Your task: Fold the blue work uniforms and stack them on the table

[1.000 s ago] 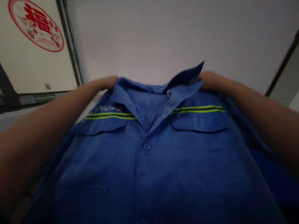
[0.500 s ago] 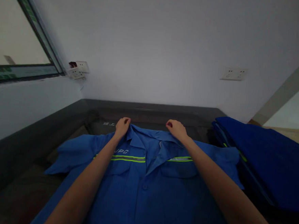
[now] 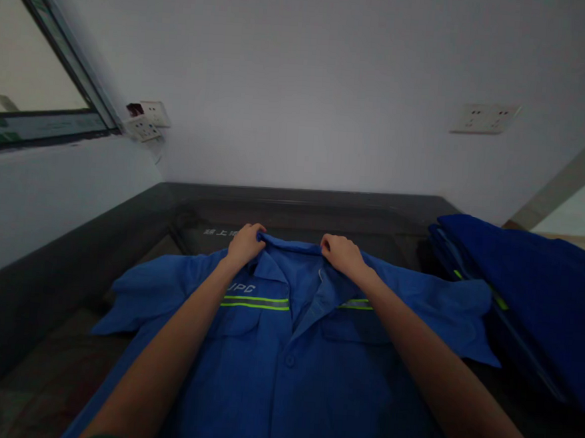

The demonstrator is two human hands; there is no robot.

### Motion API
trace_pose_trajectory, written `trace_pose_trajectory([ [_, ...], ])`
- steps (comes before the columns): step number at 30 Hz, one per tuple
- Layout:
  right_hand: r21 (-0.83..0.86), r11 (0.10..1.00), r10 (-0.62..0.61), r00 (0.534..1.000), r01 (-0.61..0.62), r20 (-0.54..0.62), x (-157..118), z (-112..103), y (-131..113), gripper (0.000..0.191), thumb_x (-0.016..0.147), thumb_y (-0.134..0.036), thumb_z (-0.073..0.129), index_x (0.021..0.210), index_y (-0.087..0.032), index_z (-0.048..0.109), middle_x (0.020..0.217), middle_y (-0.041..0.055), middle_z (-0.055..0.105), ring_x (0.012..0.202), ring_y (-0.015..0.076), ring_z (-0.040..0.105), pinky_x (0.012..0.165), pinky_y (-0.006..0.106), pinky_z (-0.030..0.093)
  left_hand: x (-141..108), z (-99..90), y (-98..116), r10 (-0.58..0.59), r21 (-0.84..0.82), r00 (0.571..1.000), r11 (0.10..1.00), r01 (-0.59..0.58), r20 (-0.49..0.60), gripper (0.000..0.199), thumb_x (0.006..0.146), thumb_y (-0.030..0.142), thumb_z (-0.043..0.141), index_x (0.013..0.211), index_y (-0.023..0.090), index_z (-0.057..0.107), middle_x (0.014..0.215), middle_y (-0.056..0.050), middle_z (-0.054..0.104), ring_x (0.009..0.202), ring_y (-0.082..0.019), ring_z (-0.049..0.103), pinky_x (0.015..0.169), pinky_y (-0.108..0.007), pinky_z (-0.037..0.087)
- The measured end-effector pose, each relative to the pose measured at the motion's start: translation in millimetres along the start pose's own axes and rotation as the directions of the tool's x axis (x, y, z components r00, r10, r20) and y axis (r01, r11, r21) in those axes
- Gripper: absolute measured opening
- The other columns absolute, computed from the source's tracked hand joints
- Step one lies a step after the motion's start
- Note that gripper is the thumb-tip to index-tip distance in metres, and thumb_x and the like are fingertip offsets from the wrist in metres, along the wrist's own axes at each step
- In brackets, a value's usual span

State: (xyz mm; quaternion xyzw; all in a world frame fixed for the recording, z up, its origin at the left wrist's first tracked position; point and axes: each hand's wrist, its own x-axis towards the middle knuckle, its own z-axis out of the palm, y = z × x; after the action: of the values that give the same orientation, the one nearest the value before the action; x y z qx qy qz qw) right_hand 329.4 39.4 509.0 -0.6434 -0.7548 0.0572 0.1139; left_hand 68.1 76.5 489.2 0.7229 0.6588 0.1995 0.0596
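A blue short-sleeved work shirt (image 3: 242, 369) lies spread front up before me, with yellow-edged reflective strips and white letters on its chest. My left hand (image 3: 247, 244) is closed on the left end of its collar (image 3: 293, 246). On the other end of that collar, my right hand (image 3: 341, 254) pinches the cloth with fingers curled. Between my two hands the collar edge is stretched and slightly raised. The neck opening hangs apart below it, above a button on the front placket. Both my forearms cross over parts of the shirt's chest.
Folded dark-blue garments (image 3: 533, 282) are stacked at the right, close to the shirt's sleeve. A dark raised rim (image 3: 304, 196) runs along the back and left. Sockets (image 3: 484, 119) are on the wall behind; a window (image 3: 33, 61) is at upper left.
My right hand has come down onto the collar and taken hold of it. My left hand has shifted slightly right along it. The collar is now pulled straighter; the view has tilted a little.
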Motion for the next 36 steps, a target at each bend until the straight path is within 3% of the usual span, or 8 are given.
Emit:
trace_pose_trajectory([
  [5, 0.311, 0.947, 0.107, 0.990, -0.075, -0.087, 25, 9, 25, 0.022, 0.091, -0.019, 0.048, 0.098, -0.017, 0.068, 0.102, 0.0093, 0.071, 0.095, 0.0187, 0.065, 0.082, 0.026, 0.048, -2, -8.5, 5, -0.013, 0.006, 0.999, 1.000, 0.014, -0.050, 0.017, 0.077, 0.023, 0.059, 0.094, 0.025, 0.063, 0.100, -0.004, 0.066, 0.094, -0.024, 0.062, 0.076, -0.031, 0.048],
  [10, 0.535, 0.841, 0.114, 0.993, -0.081, -0.028, 39, 23, 47, 0.017, 0.085, -0.017, 0.055, 0.090, -0.013, 0.070, 0.094, 0.0094, 0.073, 0.086, 0.0166, 0.067, 0.079, 0.025, 0.049, 4, -12.1, 1, 0.014, -0.093, 0.995, 0.995, -0.023, -0.103, 0.011, 0.080, 0.032, 0.061, 0.084, 0.024, 0.065, 0.089, -0.002, 0.070, 0.086, -0.020, 0.064, 0.072, -0.027, 0.046],
  [18, 0.740, 0.661, 0.082, 0.992, -0.128, 0.098, 32, 28, 61, 0.019, 0.080, -0.031, 0.061, 0.085, -0.015, 0.071, 0.080, 0.0037, 0.072, 0.073, 0.0146, 0.064, 0.070, 0.024, 0.050, 16, -19.2, -16, 0.048, -0.090, 0.996, 0.994, -0.055, -0.080, 0.018, 0.081, 0.036, 0.059, 0.080, 0.022, 0.070, 0.078, -0.003, 0.070, 0.077, -0.019, 0.064, 0.071, -0.027, 0.047],
  [20, 0.697, 0.705, 0.097, 0.991, -0.132, 0.089, 32, 27, 60, 0.019, 0.081, -0.030, 0.062, 0.084, -0.014, 0.070, 0.078, 0.0040, 0.071, 0.072, 0.0148, 0.064, 0.068, 0.023, 0.049, 14, -19.7, -15, 0.043, -0.049, 0.995, 0.998, -0.047, -0.086, 0.020, 0.083, 0.038, 0.057, 0.081, 0.023, 0.070, 0.079, -0.004, 0.071, 0.078, -0.020, 0.064, 0.071, -0.027, 0.047],
  [23, 0.515, 0.853, 0.088, 0.996, -0.078, 0.006, 31, 19, 53, 0.018, 0.084, -0.027, 0.060, 0.085, -0.013, 0.070, 0.082, 0.0066, 0.071, 0.076, 0.0157, 0.064, 0.070, 0.023, 0.047, 11, -16.9, -12, 0.008, 0.024, 0.997, 1.000, -0.007, -0.073, 0.025, 0.086, 0.040, 0.053, 0.084, 0.023, 0.071, 0.083, -0.006, 0.071, 0.081, -0.023, 0.065, 0.072, -0.029, 0.048],
  [27, 0.233, 0.972, 0.011, 0.997, 0.006, -0.071, 22, 6, 32, 0.029, 0.087, -0.045, 0.058, 0.097, -0.020, 0.070, 0.095, 0.0078, 0.071, 0.086, 0.0195, 0.064, 0.074, 0.027, 0.046, 9, -13.2, -9, -0.018, 0.068, 0.999, 0.997, 0.021, -0.046, 0.026, 0.087, 0.038, 0.051, 0.086, 0.023, 0.072, 0.088, -0.009, 0.071, 0.085, -0.025, 0.065, 0.075, -0.032, 0.049],
  [32, -0.056, 0.997, 0.044, 0.999, -0.044, -0.009, 12, 0, 16, 0.026, 0.092, -0.037, 0.052, 0.109, -0.023, 0.068, 0.107, 0.0119, 0.069, 0.097, 0.0262, 0.065, 0.080, 0.034, 0.047, 11, -14.2, -9, 0.012, 0.069, 0.998, 0.998, -0.008, -0.054, 0.027, 0.088, 0.038, 0.050, 0.084, 0.023, 0.071, 0.089, -0.008, 0.071, 0.087, -0.025, 0.065, 0.078, -0.032, 0.049],
  [36, -0.073, 0.994, 0.075, 0.993, -0.081, -0.087, 14, -4, 21, 0.033, 0.094, -0.044, 0.048, 0.107, -0.022, 0.069, 0.104, 0.0135, 0.070, 0.097, 0.0267, 0.065, 0.081, 0.035, 0.047, 14, -15.7, -11, 0.026, 0.061, 0.997, 0.998, -0.021, -0.072, 0.028, 0.089, 0.038, 0.048, 0.085, 0.022, 0.071, 0.092, -0.008, 0.071, 0.090, -0.025, 0.065, 0.080, -0.031, 0.049],
])
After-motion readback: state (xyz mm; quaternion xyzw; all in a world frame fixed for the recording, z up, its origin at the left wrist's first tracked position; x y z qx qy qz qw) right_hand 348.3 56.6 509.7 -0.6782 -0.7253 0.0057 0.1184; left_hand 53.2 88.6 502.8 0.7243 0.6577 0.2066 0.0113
